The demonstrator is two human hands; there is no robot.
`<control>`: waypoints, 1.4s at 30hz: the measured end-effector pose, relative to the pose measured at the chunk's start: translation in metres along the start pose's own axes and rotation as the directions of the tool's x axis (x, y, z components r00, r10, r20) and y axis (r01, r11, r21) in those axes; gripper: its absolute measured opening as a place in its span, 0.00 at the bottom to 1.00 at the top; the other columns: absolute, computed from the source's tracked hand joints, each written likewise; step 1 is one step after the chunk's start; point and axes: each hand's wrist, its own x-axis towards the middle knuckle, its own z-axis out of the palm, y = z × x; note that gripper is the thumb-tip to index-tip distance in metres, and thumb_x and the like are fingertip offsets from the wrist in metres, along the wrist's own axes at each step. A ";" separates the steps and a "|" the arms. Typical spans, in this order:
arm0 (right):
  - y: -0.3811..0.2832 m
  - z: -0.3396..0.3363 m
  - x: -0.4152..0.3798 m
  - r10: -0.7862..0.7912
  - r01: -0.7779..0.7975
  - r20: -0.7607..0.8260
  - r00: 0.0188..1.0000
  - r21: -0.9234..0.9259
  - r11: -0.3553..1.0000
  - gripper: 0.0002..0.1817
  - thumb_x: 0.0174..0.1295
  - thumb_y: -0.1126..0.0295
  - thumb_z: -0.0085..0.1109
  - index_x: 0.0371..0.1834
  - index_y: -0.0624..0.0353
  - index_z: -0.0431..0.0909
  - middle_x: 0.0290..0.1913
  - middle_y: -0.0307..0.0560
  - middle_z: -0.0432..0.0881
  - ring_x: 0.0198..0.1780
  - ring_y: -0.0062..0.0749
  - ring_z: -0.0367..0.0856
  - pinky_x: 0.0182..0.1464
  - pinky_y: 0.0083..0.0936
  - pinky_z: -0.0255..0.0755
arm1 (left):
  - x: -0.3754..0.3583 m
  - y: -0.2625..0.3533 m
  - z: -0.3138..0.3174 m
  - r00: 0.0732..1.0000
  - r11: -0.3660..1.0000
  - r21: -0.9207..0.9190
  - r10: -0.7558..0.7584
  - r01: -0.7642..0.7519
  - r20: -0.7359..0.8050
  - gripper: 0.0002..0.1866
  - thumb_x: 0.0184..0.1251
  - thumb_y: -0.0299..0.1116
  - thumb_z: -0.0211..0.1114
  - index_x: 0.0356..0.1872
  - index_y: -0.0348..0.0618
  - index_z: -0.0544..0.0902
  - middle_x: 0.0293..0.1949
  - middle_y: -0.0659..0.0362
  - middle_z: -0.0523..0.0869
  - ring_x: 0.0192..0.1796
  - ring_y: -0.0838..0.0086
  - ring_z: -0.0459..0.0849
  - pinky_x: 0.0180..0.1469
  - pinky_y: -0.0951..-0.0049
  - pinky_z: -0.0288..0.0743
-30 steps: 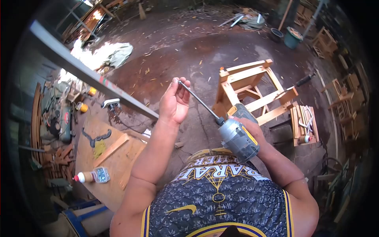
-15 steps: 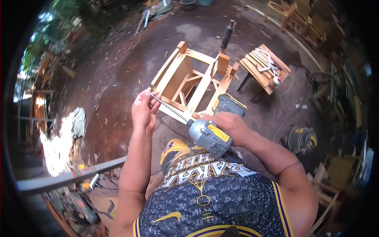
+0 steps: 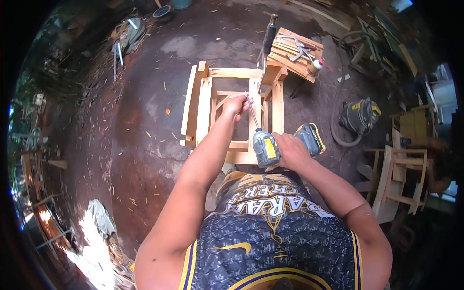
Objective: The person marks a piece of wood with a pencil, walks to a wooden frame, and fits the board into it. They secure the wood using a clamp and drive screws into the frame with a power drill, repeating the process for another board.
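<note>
My right hand (image 3: 292, 151) is wrapped around the handle of a cordless impact driver (image 3: 267, 149), with its battery (image 3: 310, 138) out to the right. A long driver bit (image 3: 254, 117) points forward from its chuck. My left hand (image 3: 237, 105) has its fingers closed around the far end of that bit. Whether a screw sits at the tip is hidden by the fingers. Below both hands is a wooden furniture frame (image 3: 232, 73) of pale rails and posts. A bar clamp (image 3: 268, 41) with a dark handle stands up from its far right part.
Beyond the frame, a small table bears wood strips (image 3: 286, 50), a white-handled clamp (image 3: 298, 47) and a glue bottle (image 3: 315, 66). A shop vacuum (image 3: 360, 116) with a hose stands at right. Chair-like wooden parts (image 3: 406, 174) are at the right edge. A grey cloth (image 3: 100, 217) lies lower left.
My left hand has moved right and forward over the frame, still at the bit's end. The driver has turned so the bit points more forward. The head view has shifted and rotated.
</note>
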 end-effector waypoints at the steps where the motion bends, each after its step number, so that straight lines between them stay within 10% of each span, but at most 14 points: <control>1: -0.004 0.008 0.003 0.044 -0.044 0.031 0.999 -0.016 0.999 0.34 0.46 0.72 0.68 0.60 0.60 0.67 0.41 0.53 0.78 0.46 0.49 0.79 0.49 0.41 0.74 | 0.011 -0.005 -0.001 0.998 0.996 0.086 -0.033 0.028 0.055 0.09 0.75 0.30 0.55 0.42 0.33 0.79 0.32 0.55 0.86 0.28 0.80 0.84 0.23 0.89 0.78; 11: -0.001 0.050 0.032 0.225 -0.224 0.004 0.974 -0.072 0.972 0.28 0.54 0.73 0.59 0.61 0.62 0.68 0.42 0.54 0.78 0.46 0.46 0.79 0.49 0.40 0.74 | 0.069 -0.023 0.007 0.996 0.846 0.527 0.038 -0.077 0.085 0.07 0.69 0.30 0.62 0.33 0.38 0.82 0.24 0.61 0.83 0.20 0.78 0.78 0.25 0.77 0.76; 21: 0.015 0.060 0.048 0.247 -0.251 -0.048 0.968 -0.111 0.962 0.22 0.59 0.75 0.50 0.59 0.63 0.70 0.40 0.54 0.78 0.45 0.46 0.79 0.48 0.39 0.73 | 0.082 -0.014 0.019 0.894 0.396 0.848 0.410 -0.353 0.181 0.08 0.59 0.35 0.67 0.27 0.41 0.88 0.21 0.58 0.87 0.23 0.74 0.85 0.33 0.71 0.79; 30: 0.012 0.069 0.060 0.280 -0.295 -0.110 0.954 -0.149 0.944 0.22 0.60 0.73 0.51 0.60 0.61 0.70 0.38 0.51 0.76 0.43 0.44 0.78 0.47 0.39 0.73 | 0.093 -0.010 0.014 0.943 0.562 0.764 0.274 -0.318 0.190 0.10 0.60 0.36 0.67 0.30 0.38 0.87 0.23 0.56 0.87 0.26 0.72 0.86 0.32 0.71 0.79; 33: 0.013 0.070 0.061 0.285 -0.299 -0.097 0.954 -0.207 0.931 0.21 0.60 0.72 0.51 0.59 0.63 0.71 0.38 0.48 0.77 0.43 0.39 0.79 0.48 0.35 0.72 | 0.102 -0.011 0.011 0.981 0.792 0.592 0.193 -0.148 -0.012 0.18 0.67 0.42 0.65 0.45 0.35 0.83 0.36 0.54 0.89 0.33 0.75 0.87 0.33 0.75 0.79; 36: 0.015 0.073 0.060 0.280 -0.295 -0.095 0.955 -0.247 0.923 0.21 0.60 0.71 0.51 0.58 0.62 0.71 0.38 0.48 0.77 0.43 0.38 0.79 0.49 0.34 0.72 | 0.109 -0.010 0.017 0.980 0.998 -0.011 -0.052 0.055 0.190 0.18 0.74 0.43 0.59 0.51 0.36 0.75 0.41 0.54 0.85 0.38 0.71 0.86 0.40 0.72 0.80; 42: 0.023 0.077 0.062 0.278 -0.286 -0.070 0.958 -0.264 0.921 0.15 0.60 0.70 0.51 0.51 0.60 0.73 0.38 0.46 0.77 0.44 0.36 0.78 0.50 0.32 0.71 | 0.123 -0.020 0.030 1.000 0.987 0.162 -0.015 0.011 0.019 0.14 0.73 0.37 0.59 0.40 0.32 0.80 0.36 0.52 0.86 0.36 0.67 0.86 0.39 0.68 0.81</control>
